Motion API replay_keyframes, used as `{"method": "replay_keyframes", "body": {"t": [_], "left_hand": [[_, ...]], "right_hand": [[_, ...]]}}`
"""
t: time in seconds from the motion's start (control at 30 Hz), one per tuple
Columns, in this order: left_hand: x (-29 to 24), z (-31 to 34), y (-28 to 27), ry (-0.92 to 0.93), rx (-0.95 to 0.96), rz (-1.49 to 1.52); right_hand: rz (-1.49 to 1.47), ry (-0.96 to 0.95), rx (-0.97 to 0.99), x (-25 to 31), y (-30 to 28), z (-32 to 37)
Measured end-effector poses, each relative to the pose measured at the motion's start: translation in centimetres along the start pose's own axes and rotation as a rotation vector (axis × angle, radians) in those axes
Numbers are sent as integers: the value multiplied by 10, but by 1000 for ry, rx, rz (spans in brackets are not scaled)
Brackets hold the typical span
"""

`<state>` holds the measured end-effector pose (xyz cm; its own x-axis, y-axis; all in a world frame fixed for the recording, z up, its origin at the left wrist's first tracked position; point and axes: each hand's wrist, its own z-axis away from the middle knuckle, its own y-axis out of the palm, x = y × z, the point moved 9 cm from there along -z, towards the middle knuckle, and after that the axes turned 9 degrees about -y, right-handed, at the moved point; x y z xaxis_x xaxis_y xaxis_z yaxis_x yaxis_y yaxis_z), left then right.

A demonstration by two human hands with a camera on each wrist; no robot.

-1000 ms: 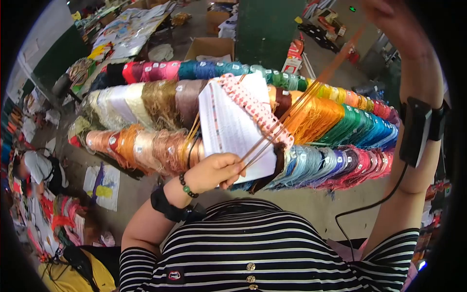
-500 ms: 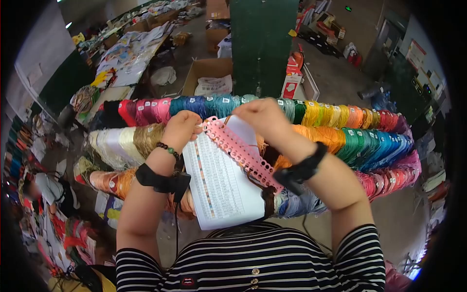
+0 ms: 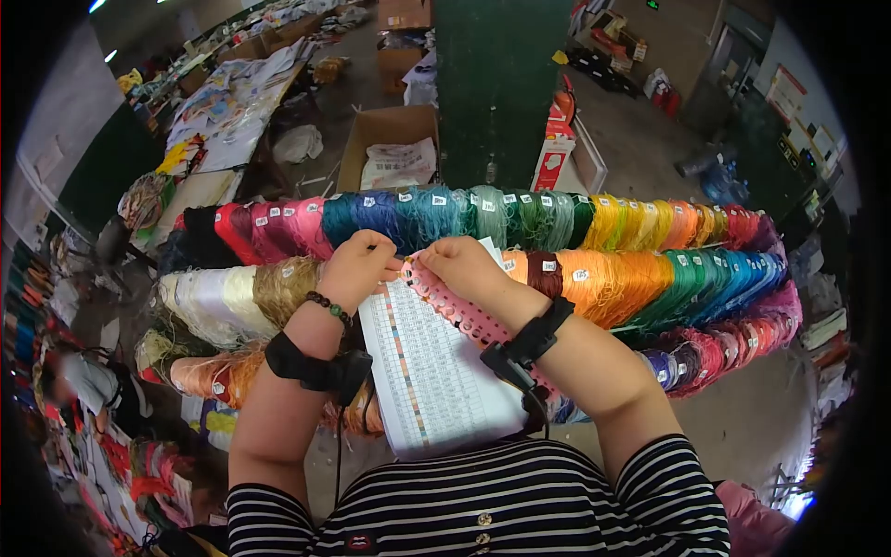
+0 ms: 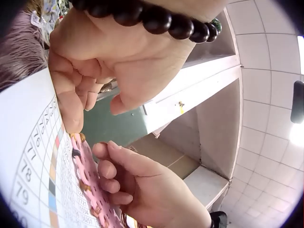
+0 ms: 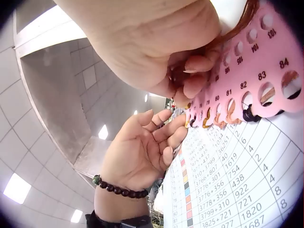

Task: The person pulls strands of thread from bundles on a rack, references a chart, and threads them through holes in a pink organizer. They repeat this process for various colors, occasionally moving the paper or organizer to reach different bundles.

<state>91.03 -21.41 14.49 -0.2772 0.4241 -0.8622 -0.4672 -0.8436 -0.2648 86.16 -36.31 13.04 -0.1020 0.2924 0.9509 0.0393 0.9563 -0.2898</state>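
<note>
- Pink card [image 3: 458,313], perforated along its edges, is laid aslant on the printed sheet [image 3: 444,385]; its upper end is placed between the two hands, and its lower part is covered by the right forearm in the head view
- Left hand [image 3: 358,265] is held at the upper end of the card; card end is touched by a fingertip, other fingers are loosely bent, thumb is kept apart
- Right hand [image 3: 467,272] is held over the card, just beside the left; thumb and forefinger tip are brought together, remaining fingers curled; whether a strand is pinched there cannot be told
- Numbers 80 to 84 are read beside the holes in the right wrist view; thread loops [image 5: 249,114] are passed through several of them, a black one seen at 82
- Brown strand [image 5: 243,23] is seen along the card's opposite edge, beside the right hand
- Sheet is ruled into a table of numbers, with a column of coloured squares; the skein rack is partly covered by it
- Skeins are hung in three rows: rear row [image 3: 427,212], middle row [image 3: 608,286], near row [image 3: 223,376]; many are marked with white labels
- Dark beaded bracelet [image 5: 121,191] is worn on the left wrist; striped shirt [image 3: 501,487] is worn by the person
- Beyond the rack, a cardboard box [image 3: 356,150] is placed beside a green pillar [image 3: 492,88]; a counter [image 3: 206,189] is strewn with papers at left
</note>
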Motion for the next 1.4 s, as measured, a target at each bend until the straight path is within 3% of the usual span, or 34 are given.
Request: {"method": "replay_keyframes", "body": {"t": [0.27,0.37,0.57,0.77,1.4], "left_hand": [[-4,-9,19,-92,191,63],[-3,-16,25,-16,201,162],[-2,-14,26,-71,218,214],[10,-27,29,-111,350,263],[10,-28,39,-54,446,322]], "right_hand": [[10,78,-37,2,-9,1],[-102,147,-52,-6,-10,2],[-245,216,-15,-15,-6,-1],[-289,319,40,-13,-4,-2],[-89,386,122,1,-8,-6]]}}
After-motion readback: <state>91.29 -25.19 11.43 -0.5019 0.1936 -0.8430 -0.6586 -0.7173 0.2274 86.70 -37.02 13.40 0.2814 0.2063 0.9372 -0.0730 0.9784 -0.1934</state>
